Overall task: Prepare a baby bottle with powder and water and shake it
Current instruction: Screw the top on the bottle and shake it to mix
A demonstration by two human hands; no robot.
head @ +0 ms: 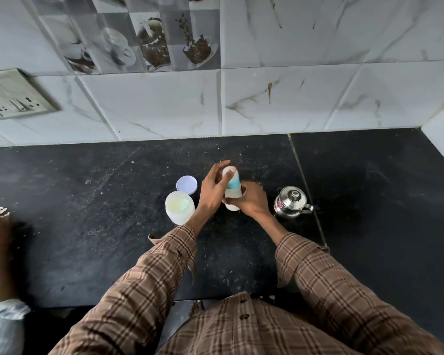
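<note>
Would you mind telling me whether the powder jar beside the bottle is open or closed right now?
Open: the powder jar has no lid on its mouth, and its lid lies on the counter just behind it.

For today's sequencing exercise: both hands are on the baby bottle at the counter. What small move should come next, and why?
Probably finish seating the cap. The left hand touches the top of the baby bottle, while the right hand grips its lower body and steadies it on the counter. The powder jar stands open, its lid set aside, so filling looks done and shaking should wait for closure.
</note>
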